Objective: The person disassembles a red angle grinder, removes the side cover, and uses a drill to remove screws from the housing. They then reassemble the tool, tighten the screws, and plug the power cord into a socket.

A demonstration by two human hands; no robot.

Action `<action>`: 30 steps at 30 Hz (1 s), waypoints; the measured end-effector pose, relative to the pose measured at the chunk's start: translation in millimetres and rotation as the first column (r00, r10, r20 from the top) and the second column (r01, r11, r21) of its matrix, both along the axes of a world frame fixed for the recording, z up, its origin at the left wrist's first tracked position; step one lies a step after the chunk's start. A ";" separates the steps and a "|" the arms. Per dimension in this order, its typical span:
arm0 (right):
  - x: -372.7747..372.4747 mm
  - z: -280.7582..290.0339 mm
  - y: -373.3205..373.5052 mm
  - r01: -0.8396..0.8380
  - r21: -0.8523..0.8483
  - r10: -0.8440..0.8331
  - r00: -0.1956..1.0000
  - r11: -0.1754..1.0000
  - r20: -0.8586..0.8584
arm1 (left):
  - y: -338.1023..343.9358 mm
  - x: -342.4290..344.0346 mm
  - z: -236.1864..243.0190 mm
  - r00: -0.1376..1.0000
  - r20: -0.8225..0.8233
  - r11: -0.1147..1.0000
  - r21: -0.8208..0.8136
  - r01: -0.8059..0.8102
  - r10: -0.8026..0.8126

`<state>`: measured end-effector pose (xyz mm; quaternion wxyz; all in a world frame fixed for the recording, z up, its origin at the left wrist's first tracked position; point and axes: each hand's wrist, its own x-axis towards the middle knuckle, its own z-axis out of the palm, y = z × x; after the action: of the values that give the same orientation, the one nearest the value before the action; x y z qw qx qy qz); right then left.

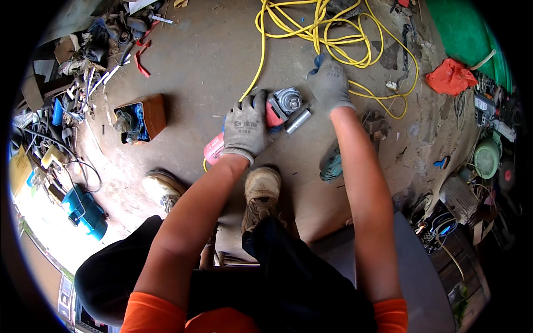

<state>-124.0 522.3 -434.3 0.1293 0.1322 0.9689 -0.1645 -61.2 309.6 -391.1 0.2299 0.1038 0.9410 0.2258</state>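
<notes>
My left hand (246,129), in a grey work glove, is closed round the body of a red angle grinder (214,149) lying on the floor. The grinder's grey metal head (287,101) points away to the right. Just beside that head lies a short silver metal tube (298,121). Farther right, my right hand (331,83), gloved alike, hangs near a loose heap of yellow cord (355,53). Its fingers curl under, so anything in them is hidden. Below my right forearm, partly covered by it, is a teal power tool (331,166).
To the left stands a small brown box (152,117) with blue cloth and plastic inside. Scrap and cables (83,83) pile along the left edge. A red plastic bag (451,77) and a green container (463,33) lie at the far right. My boots (261,191) flank the near floor.
</notes>
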 end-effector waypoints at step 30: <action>-2.1 95.6 -78.7 -0.354 -0.049 0.347 0.866 0.934 0.360 | -0.9 8.6 -15.1 0.996 -0.089 1.000 -0.020 -0.013 0.011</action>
<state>-126.1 443.6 -338.8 0.3324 -0.0166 0.9374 -0.1022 -52.7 308.7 -406.2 0.1874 0.1056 0.9532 0.2124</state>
